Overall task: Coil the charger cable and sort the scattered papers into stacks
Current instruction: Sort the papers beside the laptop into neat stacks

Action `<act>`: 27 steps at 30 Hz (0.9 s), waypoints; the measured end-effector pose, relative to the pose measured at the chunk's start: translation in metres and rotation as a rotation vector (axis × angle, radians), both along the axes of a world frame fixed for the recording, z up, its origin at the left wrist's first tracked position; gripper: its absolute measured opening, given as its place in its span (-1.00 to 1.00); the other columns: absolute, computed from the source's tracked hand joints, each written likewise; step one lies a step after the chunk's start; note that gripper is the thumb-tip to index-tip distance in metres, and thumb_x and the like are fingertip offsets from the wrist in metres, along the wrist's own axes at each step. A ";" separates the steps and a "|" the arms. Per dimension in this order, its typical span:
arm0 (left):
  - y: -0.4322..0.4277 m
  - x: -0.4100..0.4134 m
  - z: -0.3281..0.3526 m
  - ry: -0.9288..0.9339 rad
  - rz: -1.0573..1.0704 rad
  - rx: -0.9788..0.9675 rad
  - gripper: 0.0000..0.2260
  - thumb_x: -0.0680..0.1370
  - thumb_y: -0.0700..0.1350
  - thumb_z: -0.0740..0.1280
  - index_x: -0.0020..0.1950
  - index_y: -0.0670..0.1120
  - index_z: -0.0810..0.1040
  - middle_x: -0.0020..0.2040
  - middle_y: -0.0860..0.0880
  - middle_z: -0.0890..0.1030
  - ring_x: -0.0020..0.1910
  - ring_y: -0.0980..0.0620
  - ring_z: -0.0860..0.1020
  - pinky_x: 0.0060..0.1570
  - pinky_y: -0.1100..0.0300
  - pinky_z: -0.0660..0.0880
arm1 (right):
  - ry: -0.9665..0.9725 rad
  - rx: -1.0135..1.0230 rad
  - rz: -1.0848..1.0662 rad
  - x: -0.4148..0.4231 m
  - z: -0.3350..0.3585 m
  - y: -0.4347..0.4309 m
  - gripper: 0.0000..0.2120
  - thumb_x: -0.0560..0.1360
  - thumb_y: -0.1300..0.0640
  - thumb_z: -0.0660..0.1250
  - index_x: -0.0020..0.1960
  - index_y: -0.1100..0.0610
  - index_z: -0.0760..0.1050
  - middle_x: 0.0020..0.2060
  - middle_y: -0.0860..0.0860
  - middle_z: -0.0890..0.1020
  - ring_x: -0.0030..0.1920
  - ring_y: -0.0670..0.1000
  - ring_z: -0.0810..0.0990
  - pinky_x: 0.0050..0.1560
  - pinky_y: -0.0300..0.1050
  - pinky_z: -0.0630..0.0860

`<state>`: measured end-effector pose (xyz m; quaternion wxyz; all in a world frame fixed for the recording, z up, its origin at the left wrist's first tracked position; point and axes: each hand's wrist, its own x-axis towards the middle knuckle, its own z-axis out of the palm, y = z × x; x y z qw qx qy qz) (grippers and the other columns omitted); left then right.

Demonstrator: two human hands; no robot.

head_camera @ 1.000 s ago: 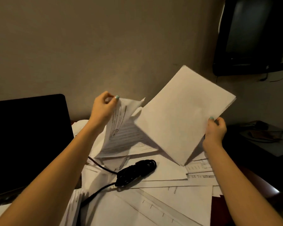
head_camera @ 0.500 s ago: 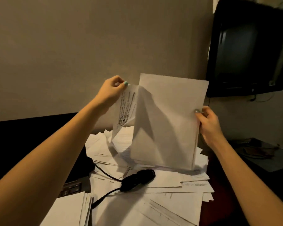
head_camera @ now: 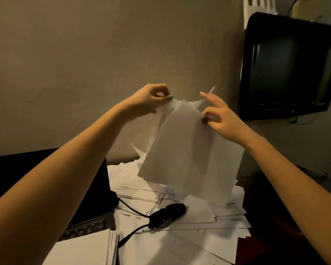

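Two hands up, both on paper. Left hand (head_camera: 149, 100) pinches the top corner of a printed sheet (head_camera: 161, 119). Right hand (head_camera: 220, 115) pinches the top right edge of the held sheets (head_camera: 189, 150) between thumb and curled fingers, index finger straight out. Sheets hang upright, clear of the pile.

Charger cable (head_camera: 167, 214) lies at 6 o'clock below the hands, well apart. It's bundled into a rough coil on the papers, leads trailing toward the laptop (head_camera: 46, 188) at 8 o'clock.

Progress call: cable looks mostly done. One stack (head_camera: 84, 249) squared up at 7 o'clock. Scattered papers (head_camera: 199, 236) cover the counter (head_camera: 256, 251), so most sorting is left.
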<state>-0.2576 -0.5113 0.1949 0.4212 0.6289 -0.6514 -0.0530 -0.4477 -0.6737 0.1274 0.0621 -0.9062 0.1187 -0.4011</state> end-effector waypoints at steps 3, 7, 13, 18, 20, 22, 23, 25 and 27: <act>-0.001 -0.010 -0.005 -0.029 -0.047 0.033 -0.89 0.62 -0.17 0.26 -0.09 -0.12 0.50 -0.21 -0.11 0.55 -0.27 0.05 0.47 -0.24 0.18 0.44 | 0.062 -0.121 -0.021 0.007 0.011 0.011 -0.84 0.50 0.38 0.30 0.04 0.28 0.58 0.28 0.08 0.53 0.38 0.04 0.37 0.42 -0.09 0.14; 0.000 -0.007 -0.021 0.034 -0.004 0.000 -0.86 0.63 -0.12 0.25 -0.09 -0.13 0.50 -0.20 -0.09 0.58 -0.28 0.09 0.53 -0.22 0.28 0.54 | 0.039 -0.185 -0.155 0.006 0.000 0.010 -0.86 0.49 0.39 0.26 0.00 0.30 0.56 -0.05 0.18 0.62 0.03 0.21 0.56 0.35 0.08 0.22; 0.004 0.040 -0.098 0.136 0.134 -0.077 -0.80 0.65 -0.04 0.20 -0.07 -0.10 0.52 -0.08 -0.07 0.66 -0.23 0.32 0.60 -0.11 0.32 0.48 | -0.118 -0.050 -0.291 -0.018 -0.025 -0.004 -0.87 0.55 0.32 0.20 -0.01 0.32 0.51 -0.08 0.23 0.57 -0.09 0.23 0.52 -0.07 0.14 0.48; -0.001 0.055 -0.169 0.266 0.114 0.124 -0.55 0.42 0.15 0.34 0.21 -0.05 0.45 0.16 -0.06 0.59 0.05 0.06 0.58 0.02 0.18 0.48 | -0.233 0.061 -0.353 -0.028 -0.034 -0.024 -0.86 0.58 0.30 0.17 0.00 0.31 0.49 -0.08 0.21 0.56 -0.10 0.15 0.51 -0.05 0.09 0.48; -0.011 0.054 -0.183 0.261 0.119 0.162 -0.48 0.42 0.14 0.38 0.32 0.01 0.38 0.28 -0.03 0.52 0.09 0.05 0.55 0.01 0.23 0.48 | -0.277 0.113 -0.355 -0.030 -0.038 -0.030 -0.86 0.59 0.31 0.17 -0.02 0.34 0.48 -0.09 0.23 0.56 -0.09 0.16 0.52 -0.03 0.09 0.49; -0.025 0.050 -0.187 0.240 0.152 0.122 -0.44 0.48 0.08 0.40 0.42 0.00 0.32 0.34 -0.02 0.46 0.05 0.09 0.54 -0.06 0.27 0.47 | -0.317 0.166 -0.346 -0.032 -0.044 -0.033 -0.87 0.59 0.31 0.18 -0.06 0.34 0.47 -0.14 0.20 0.54 -0.12 0.11 0.51 -0.13 -0.08 0.49; -0.032 0.047 -0.186 0.228 0.173 0.108 -0.42 0.49 0.07 0.40 0.45 -0.02 0.31 0.36 -0.03 0.45 0.07 0.07 0.53 -0.03 0.24 0.48 | -0.336 0.195 -0.339 -0.033 -0.047 -0.034 -0.87 0.60 0.30 0.18 -0.06 0.31 0.47 -0.16 0.16 0.53 -0.14 0.05 0.49 -0.19 -0.25 0.45; -0.046 0.041 -0.186 0.210 0.227 0.123 -0.40 0.50 0.12 0.38 0.47 -0.07 0.31 0.37 -0.06 0.45 0.13 0.02 0.50 0.09 0.08 0.51 | -0.374 0.234 -0.329 -0.037 -0.050 -0.037 -0.88 0.60 0.29 0.20 -0.07 0.27 0.48 -0.20 0.07 0.51 -0.23 -0.06 0.45 -0.29 -0.50 0.34; -0.055 0.032 -0.183 0.276 0.235 0.119 -0.39 0.51 0.22 0.28 0.46 -0.09 0.34 0.38 -0.06 0.46 0.21 -0.05 0.51 0.16 -0.01 0.47 | -0.397 0.254 -0.332 -0.040 -0.052 -0.042 -0.88 0.60 0.29 0.20 -0.09 0.25 0.47 -0.28 0.00 0.47 -0.29 -0.16 0.41 -0.34 -0.55 0.30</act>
